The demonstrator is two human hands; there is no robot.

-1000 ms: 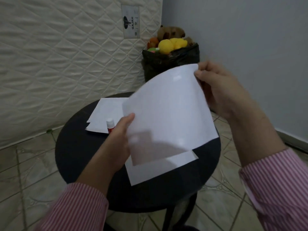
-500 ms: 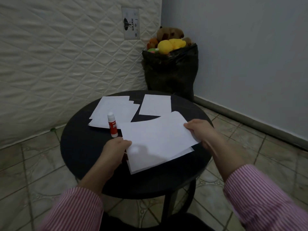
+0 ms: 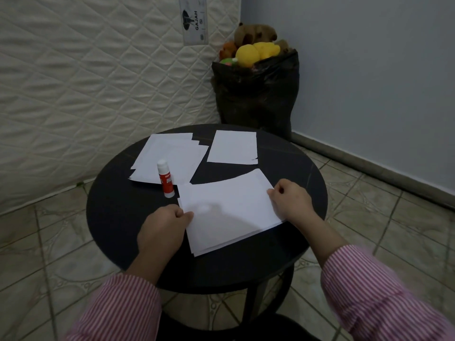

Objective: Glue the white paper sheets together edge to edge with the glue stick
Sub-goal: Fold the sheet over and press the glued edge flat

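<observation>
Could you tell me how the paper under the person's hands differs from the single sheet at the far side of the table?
The near paper is held at both ends, by the left hand and the right hand; the far sheet lies untouched. The near paper shows a second layer's edges along its bottom, while the far sheet looks single. The near paper appears larger. Both are white and rest flat on the black round table.

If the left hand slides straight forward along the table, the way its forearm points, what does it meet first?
Probably the glue stick, which stands upright just beyond the left hand, which is now at the near sheets' left edge. Depth is unclear; it may pass just to the stick's right, reaching the far-left paper stack.
</observation>
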